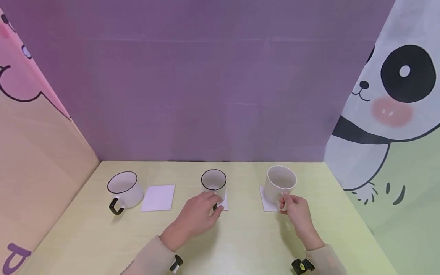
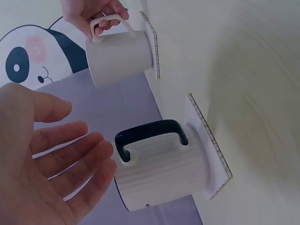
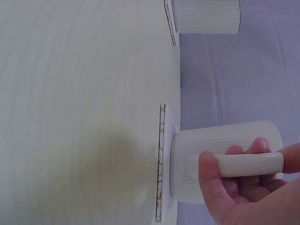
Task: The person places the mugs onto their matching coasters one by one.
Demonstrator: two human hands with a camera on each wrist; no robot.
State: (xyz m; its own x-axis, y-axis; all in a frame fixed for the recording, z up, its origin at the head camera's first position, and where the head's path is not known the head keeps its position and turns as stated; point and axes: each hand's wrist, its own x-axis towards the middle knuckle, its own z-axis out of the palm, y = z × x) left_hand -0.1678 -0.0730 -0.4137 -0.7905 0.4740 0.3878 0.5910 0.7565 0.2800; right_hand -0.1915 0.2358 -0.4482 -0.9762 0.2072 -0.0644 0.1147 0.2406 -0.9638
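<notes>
My right hand (image 1: 300, 215) grips the handle (image 3: 251, 165) of an all-white ribbed mug (image 1: 281, 179), fingers curled through it. That mug stands upright on a white cardboard square (image 1: 269, 206) at the right. Close to the black handle (image 2: 150, 132) of the middle mug (image 1: 214, 180) is my left hand (image 1: 196, 215), its fingers spread and loosely bent. A gap between those fingers and the handle shows in the left wrist view. White with a black rim, the middle mug stands on its own cardboard square (image 2: 211, 154), partly hidden by the left hand in the head view.
Another white mug (image 1: 132, 194) with black rim and handle stands on the pale wood table (image 1: 240, 244) at the left. Beside it lies a bare white square (image 1: 158, 198). A purple backdrop (image 1: 213, 84) rises behind, with printed cloth panels (image 1: 395, 172) on both sides.
</notes>
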